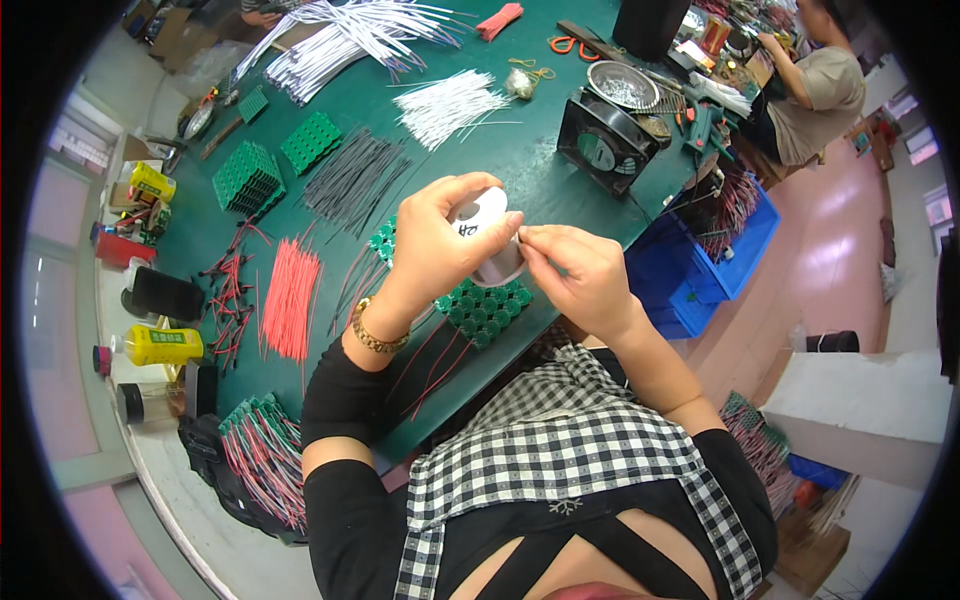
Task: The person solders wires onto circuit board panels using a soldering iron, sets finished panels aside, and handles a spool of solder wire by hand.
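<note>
My left hand [437, 240] is wrapped round a white spool [484, 208], its thumb and fingers across the round end, which carries dark handwriting. Close by its right edge, the thumb and forefinger of my right hand [585, 272] are pinched together. Whatever sits between those fingertips is too small to make out. Below the spool, near the table's front edge, lies a panel of green round circuit boards [486, 314] with thin red and dark wires trailing from it. More of these boards [383, 240] show partly behind my left wrist.
Red wires [290, 300], dark wires [355, 180] and white wires [452, 106] lie in bundles on the green table [540, 150]. Stacked green boards [247, 178] stand at the left. A black fan [607, 145] is at the right, above a blue bin [735, 250]. Another person [825, 85] sits far right.
</note>
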`<state>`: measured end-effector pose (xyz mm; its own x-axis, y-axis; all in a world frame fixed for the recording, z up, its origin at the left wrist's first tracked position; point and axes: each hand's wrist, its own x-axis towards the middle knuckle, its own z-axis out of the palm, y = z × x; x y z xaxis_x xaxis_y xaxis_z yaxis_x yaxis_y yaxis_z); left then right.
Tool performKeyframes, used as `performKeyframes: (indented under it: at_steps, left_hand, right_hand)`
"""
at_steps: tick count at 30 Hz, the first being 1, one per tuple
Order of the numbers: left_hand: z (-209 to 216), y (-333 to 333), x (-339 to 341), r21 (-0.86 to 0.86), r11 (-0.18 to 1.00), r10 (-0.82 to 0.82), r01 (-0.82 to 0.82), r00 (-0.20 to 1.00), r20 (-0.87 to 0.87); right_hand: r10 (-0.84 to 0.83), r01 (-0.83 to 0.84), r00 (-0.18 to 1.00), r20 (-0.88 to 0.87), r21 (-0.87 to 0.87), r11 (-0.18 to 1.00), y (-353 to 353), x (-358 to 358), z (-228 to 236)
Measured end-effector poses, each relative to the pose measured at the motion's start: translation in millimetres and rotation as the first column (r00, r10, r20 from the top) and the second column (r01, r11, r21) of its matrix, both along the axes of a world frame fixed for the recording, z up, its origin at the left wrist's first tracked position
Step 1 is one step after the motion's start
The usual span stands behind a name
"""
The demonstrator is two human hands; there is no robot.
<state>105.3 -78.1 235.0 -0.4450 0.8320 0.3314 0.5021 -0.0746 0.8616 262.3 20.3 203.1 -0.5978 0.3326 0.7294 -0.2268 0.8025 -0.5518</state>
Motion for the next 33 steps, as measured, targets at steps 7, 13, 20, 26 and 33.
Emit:
performKeyframes:
  at_steps: [7, 13, 20, 26, 33]
  left_hand:
    - [2, 0, 3, -0.043, 0.999, 0.025, -0.033, 0.985, -0.173]
    - [2, -2, 9, -0.008, 1.0, -0.027, 0.027, 0.994, -0.103]
    - [13, -17, 8, 0.054, 0.987, -0.158, 0.154, 0.983, 0.091]
    - [16, -16, 13, 0.251, 0.937, -0.277, 0.244, 0.955, 0.105]
    - [9, -17, 3, 0.31, 0.874, -0.354, 0.375, 0.927, -0.123]
  right_hand:
    - [-0.218, 0.186, 0.973, 0.077, 0.304, 0.934, -7, -1, 9]
    - [-0.214, 0.218, 0.975, -0.053, 0.106, 0.97, 9, 11, 16]
    - [-0.211, 0.176, 0.944, 0.254, 0.154, 0.972, 49, 111, -30]
    - [-0.228, 0.153, 0.278, 0.933, 0.192, 0.969, 40, 257, -122]
    - [-0.151, 0.316, 0.22, 0.964, 0.076, 0.946, -9, 298, -211]
